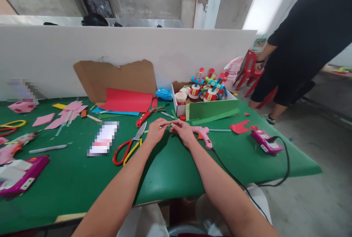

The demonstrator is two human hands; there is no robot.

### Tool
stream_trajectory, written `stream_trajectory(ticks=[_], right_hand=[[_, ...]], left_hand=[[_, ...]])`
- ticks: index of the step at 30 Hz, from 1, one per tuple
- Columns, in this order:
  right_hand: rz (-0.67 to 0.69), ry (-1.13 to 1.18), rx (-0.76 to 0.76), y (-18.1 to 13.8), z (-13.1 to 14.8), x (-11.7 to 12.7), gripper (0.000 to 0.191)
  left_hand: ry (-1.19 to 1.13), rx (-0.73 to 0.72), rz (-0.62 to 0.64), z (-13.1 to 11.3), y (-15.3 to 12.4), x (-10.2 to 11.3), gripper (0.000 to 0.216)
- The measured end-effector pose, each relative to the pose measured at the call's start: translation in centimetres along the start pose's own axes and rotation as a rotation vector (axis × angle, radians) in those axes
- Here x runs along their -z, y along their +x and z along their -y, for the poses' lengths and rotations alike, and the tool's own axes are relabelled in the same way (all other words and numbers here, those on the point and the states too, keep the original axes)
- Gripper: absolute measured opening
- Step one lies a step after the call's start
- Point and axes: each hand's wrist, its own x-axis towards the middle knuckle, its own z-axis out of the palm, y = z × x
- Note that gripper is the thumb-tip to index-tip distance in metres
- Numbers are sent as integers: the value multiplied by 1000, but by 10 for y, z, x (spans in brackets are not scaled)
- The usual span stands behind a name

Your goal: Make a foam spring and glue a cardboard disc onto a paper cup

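My left hand (156, 131) and my right hand (183, 131) meet over the green table (82, 182), fingertips pinched together on a small thin green strip (168, 124) held between them. Red-and-yellow scissors (129, 146) lie just left of my left hand. A pink glue gun (202, 134) lies just right of my right hand, its black cord trailing off the table's front edge.
A white box (205, 108) of paper-cup figures stands behind my hands, with red paper (127, 100) and cardboard (115, 75) against the white partition. A pink power strip (266, 142) sits at right. Pink paper scraps lie at left. A person in black (299, 46) stands at right.
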Motion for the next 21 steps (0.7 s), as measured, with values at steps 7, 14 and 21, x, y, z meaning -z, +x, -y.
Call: stream_trajectory(ticks=[7,14,21], right_hand=[[10,40,-11,-1,1,2,32],[16,98,-44,-2,6,-1,38],[-37,68,-29,-3,6,-4,40]], left_hand=[[-11,-41,33,1,-1,0,13],[123,-169,65,4,-1,1,30],[229,-252,99,5,-2,5,34]])
